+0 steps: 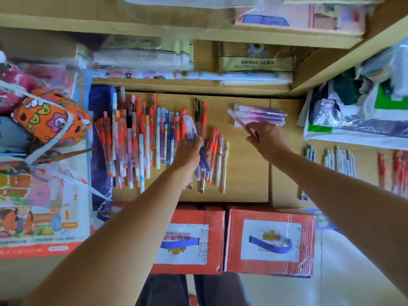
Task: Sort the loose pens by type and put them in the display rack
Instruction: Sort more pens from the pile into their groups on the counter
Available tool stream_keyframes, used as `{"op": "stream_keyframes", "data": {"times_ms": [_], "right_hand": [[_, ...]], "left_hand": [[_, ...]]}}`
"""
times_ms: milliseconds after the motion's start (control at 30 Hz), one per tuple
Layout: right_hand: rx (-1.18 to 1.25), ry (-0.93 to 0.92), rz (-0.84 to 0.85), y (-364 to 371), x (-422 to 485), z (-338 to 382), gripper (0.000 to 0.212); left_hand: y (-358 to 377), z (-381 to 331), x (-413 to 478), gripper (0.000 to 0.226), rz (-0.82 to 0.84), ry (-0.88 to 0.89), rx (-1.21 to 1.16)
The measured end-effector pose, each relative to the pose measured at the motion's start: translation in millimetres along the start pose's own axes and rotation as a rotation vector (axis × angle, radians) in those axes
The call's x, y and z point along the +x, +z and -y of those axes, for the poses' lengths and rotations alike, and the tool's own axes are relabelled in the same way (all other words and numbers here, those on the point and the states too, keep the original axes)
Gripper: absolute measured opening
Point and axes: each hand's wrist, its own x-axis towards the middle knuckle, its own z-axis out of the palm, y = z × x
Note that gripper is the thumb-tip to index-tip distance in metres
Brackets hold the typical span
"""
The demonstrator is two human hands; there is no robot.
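Note:
A big spread of loose pens [141, 140], orange, blue, white and purple, lies on the wooden shelf board [242, 177]. My left hand [189, 153] grips a purple pen [191, 129] with a clear cap over the right side of that spread. My right hand [265, 138] pinches a pink-and-white pen [237, 119] beside a small pile of matching pink-purple pens [262, 114] at the back right. More sorted groups lie further right: blue pens [309, 152], white pens [341, 161] and orange pens [395, 171]. No display rack is visible.
Two red cardboard boxes [270, 241] stand below the shelf front. Plush toys and colouring books [44, 195] crowd the left. Packaged stationery [256, 62] fills the shelf behind, and plastic bags [353, 115] sit at the right.

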Motion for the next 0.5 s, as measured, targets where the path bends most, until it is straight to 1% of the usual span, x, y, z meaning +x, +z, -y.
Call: {"op": "stream_keyframes", "data": {"times_ms": [67, 133, 200, 267, 333, 367, 500], "right_hand": [[-0.111, -0.025, -0.070, -13.4, 8.1, -15.6, 0.032], [-0.188, -0.074, -0.121, -23.5, 19.0, -28.5, 0.029], [-0.220, -0.096, -0.127, -28.9, 30.2, -37.1, 0.027], [-0.242, -0.109, -0.115, -29.0, 37.7, -44.0, 0.025], [-0.246, -0.095, -0.117, -27.8, 40.9, -48.4, 0.026], [-0.234, -0.090, -0.126, -26.8, 41.1, -50.0, 0.027], [-0.157, -0.084, -0.142, -21.9, 40.0, -53.7, 0.027]], "left_hand": [[13.6, -2.2, 2.9, 0.035, 0.013, 0.003, 0.025], [24.3, -4.8, 6.4, 0.033, -0.005, 0.008, 0.019], [32.9, -3.9, 11.9, 0.030, -0.020, 0.002, 0.047], [38.2, -1.7, 16.3, 0.026, -0.018, -0.023, 0.014], [42.6, 0.5, 18.8, 0.023, 0.000, -0.029, -0.039], [45.2, 0.7, 18.5, 0.023, 0.016, -0.023, -0.028], [52.1, 3.3, 20.8, 0.021, -0.003, 0.009, 0.089]]}}
